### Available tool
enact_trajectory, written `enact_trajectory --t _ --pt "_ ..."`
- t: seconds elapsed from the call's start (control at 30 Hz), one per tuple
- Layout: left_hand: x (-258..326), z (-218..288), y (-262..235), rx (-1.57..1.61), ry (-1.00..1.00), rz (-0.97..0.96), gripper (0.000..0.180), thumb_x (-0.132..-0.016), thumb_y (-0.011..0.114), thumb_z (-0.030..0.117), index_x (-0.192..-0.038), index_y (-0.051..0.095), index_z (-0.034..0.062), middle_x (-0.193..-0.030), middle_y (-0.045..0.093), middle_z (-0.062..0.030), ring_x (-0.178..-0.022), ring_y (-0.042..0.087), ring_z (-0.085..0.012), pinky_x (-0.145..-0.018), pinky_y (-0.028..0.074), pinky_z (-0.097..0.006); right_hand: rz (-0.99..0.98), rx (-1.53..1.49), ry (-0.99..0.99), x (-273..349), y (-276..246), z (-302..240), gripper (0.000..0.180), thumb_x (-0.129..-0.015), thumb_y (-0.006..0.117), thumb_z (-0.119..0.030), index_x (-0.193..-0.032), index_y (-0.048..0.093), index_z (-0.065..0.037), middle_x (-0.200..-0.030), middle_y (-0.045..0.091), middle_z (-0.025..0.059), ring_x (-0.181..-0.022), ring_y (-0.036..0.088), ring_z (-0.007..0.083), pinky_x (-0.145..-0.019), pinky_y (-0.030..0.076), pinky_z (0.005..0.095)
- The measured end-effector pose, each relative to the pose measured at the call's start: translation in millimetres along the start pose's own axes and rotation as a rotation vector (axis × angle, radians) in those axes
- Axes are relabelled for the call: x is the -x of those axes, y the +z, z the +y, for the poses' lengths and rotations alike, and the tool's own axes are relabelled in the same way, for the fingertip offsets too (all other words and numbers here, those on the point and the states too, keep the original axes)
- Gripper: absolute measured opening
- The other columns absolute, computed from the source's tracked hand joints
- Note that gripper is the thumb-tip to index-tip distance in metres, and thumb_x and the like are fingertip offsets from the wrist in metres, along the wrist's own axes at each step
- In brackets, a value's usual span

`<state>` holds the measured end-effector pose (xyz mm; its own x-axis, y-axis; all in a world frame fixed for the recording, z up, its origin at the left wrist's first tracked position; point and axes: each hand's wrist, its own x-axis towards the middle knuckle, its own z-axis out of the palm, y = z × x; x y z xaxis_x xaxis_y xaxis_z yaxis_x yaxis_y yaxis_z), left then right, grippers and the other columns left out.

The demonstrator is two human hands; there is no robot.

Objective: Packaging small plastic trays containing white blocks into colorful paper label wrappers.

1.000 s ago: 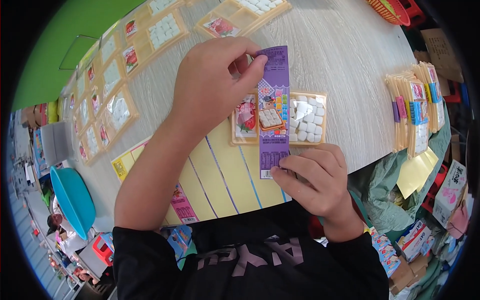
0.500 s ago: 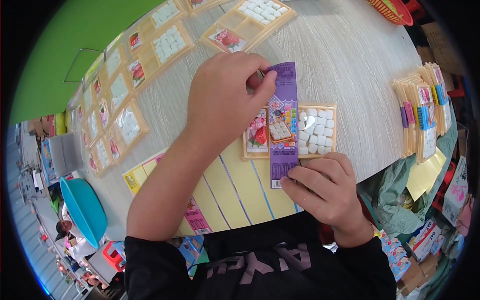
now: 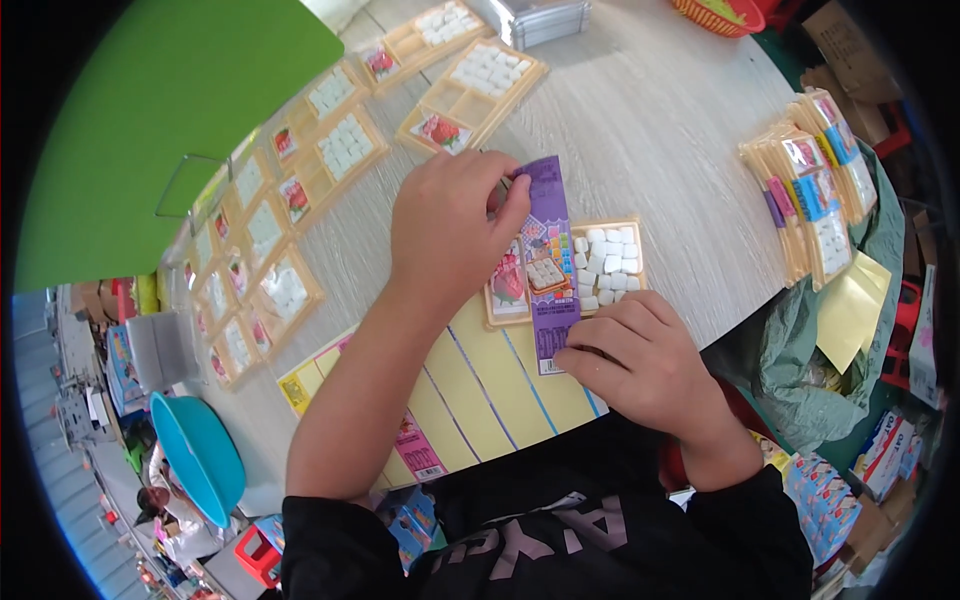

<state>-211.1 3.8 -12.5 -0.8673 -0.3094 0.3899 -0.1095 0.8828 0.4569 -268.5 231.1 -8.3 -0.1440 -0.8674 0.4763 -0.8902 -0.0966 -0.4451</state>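
A purple printed paper strip (image 3: 550, 250) lies across a tan tray (image 3: 637, 240) of small white sweets. The tray's left part holds a strawberry picture packet (image 3: 508, 280), partly behind the strip. My left hand (image 3: 450, 225) pinches the strip's far end between thumb and fingers. At the near end, my right hand (image 3: 640, 365) has its thumb and fingers closed on the strip's right edge. Beneath the tray's near side is a yellow sheet (image 3: 470, 400) backing several overlapped strips with coloured edges.
Several filled trays (image 3: 285, 285) stand in rows at the left and far side. Stacked trays with coloured bands (image 3: 800, 190) sit at the right table edge. A red basket (image 3: 725, 15) is at the far right, a teal basin (image 3: 195, 455) at the left beyond the table.
The whole view has shifted, with the table turned slightly. Both hands keep hold of the strip over the tray; the strip now tilts a little, its far end leaning left.
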Motion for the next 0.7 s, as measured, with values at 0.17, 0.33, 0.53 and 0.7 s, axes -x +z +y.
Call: enact_trajectory --t 0.17,0.33,0.53,0.7 --pt "0 5 6 0.040 0.011 -0.024 0.011 -0.086 0.071 0.016 -0.089 0.068 0.0055 -0.070 0.063 -0.0064 -0.068 0.060 -0.0279 -0.066 0.047 -0.042 -0.099 -0.153 -0.007 7 -10 1 0.020 -0.074 0.077 -0.013 -0.093 0.071 -0.010 -0.097 0.065 0.0018 -0.094 0.063 0.0220 -0.084 0.048 0.0367" --pt "4 8 5 0.033 0.015 -0.025 0.011 -0.088 0.070 0.016 -0.091 0.069 0.0051 -0.070 0.064 -0.0076 -0.068 0.062 -0.0281 -0.067 0.047 -0.041 -0.018 -0.155 0.003 11 -29 13 0.025 -0.075 0.081 -0.018 -0.095 0.069 -0.010 -0.105 0.065 0.0053 -0.099 0.062 0.0265 -0.089 0.047 0.0401" --pt "3 12 5 -0.118 0.049 -0.012 0.012 -0.089 0.070 0.018 -0.092 0.068 0.0057 -0.069 0.064 -0.0087 -0.068 0.063 -0.0292 -0.066 0.048 -0.044 -0.005 0.009 0.106 6 -32 44 0.042 -0.077 0.082 -0.025 -0.111 0.063 -0.008 -0.132 0.058 0.0149 -0.125 0.054 0.0342 -0.106 0.042 0.0454" --pt "4 16 -1 -0.183 0.040 -0.005 0.016 -0.092 0.068 0.022 -0.095 0.067 0.0059 -0.071 0.065 -0.0113 -0.071 0.065 -0.0330 -0.067 0.049 -0.047 -0.086 -0.043 0.040 -4 -27 51 0.043 -0.075 0.083 -0.025 -0.107 0.061 -0.007 -0.129 0.061 0.0146 -0.123 0.056 0.0359 -0.105 0.043 0.0457"
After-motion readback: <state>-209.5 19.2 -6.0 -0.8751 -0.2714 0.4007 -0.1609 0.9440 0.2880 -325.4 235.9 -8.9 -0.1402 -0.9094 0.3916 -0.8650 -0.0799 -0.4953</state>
